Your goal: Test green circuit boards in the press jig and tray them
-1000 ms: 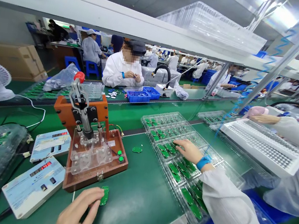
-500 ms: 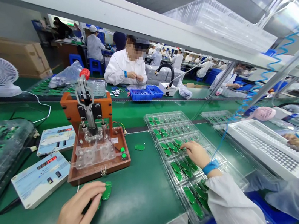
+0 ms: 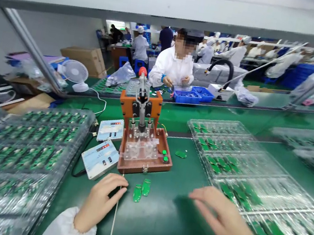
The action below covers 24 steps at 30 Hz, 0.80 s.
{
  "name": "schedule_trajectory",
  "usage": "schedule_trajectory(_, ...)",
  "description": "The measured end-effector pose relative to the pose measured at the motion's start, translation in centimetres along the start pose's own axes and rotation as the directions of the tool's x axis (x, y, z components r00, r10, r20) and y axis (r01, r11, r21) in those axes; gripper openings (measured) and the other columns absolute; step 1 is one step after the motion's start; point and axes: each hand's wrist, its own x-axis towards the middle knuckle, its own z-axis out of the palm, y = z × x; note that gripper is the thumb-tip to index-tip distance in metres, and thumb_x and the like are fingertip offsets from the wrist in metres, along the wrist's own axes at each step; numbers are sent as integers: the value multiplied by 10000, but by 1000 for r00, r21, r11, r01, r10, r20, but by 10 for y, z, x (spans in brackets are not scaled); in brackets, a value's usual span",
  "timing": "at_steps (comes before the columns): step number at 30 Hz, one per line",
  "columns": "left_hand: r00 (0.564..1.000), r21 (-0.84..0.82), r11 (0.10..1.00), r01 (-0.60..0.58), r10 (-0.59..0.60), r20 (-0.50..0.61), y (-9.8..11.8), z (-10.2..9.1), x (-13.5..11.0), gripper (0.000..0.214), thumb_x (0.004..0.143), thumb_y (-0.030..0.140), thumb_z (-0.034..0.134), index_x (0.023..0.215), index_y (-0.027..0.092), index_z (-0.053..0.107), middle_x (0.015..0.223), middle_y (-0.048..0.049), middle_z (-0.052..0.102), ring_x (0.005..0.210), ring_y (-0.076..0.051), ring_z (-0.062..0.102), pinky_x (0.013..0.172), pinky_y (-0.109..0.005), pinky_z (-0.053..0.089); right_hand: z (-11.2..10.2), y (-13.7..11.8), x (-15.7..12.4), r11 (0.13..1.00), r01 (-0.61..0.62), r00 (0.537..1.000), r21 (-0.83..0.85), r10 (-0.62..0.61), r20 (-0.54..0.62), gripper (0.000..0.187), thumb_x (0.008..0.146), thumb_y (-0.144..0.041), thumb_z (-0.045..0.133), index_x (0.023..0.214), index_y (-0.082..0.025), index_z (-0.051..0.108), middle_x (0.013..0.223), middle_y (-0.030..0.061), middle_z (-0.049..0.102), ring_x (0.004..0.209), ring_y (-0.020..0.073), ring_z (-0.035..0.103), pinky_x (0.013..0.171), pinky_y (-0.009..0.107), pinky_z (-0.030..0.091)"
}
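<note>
The left hand (image 3: 98, 204) is holding nothing, its fingers loosely curled just beside two green circuit boards (image 3: 141, 192) lying on the green mat (image 3: 163, 223) below the test jig (image 3: 144, 167), while the right hand (image 3: 226, 225) is spreading open and empty near the clear tray of boards (image 3: 256, 186)

- The left hand (image 3: 98, 204) is empty on the worktop (image 3: 162, 226), fingertips just beside two green circuit boards (image 3: 137, 193) lying side by side.
- The right hand (image 3: 229, 226) is open and empty, near a clear tray (image 3: 263, 199) of green boards.
- A third board (image 3: 181, 154) lies just beside the brown base of an orange test press (image 3: 143, 109).
- Two digital meters (image 3: 99, 160) sit left of the press.
- Stacked clear trays (image 3: 17, 158) of boards lie at far left.
- Across the line, a co-worker (image 3: 171, 67) in a white coat sits behind a blue bin (image 3: 187, 97).
</note>
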Motion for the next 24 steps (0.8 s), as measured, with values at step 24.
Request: schedule_trajectory(24,1000,-108,994,15,-12,23,7,-9,15,136,886,288,758,1008,231,745,1175,-82,747,1134,-261,659,1008,-468,544,78,-45,77,968,194,981,158,-194,-18,220,930,-303,672,1148,-274,669,1278,71,697,1197,250,637,1036,451,523)
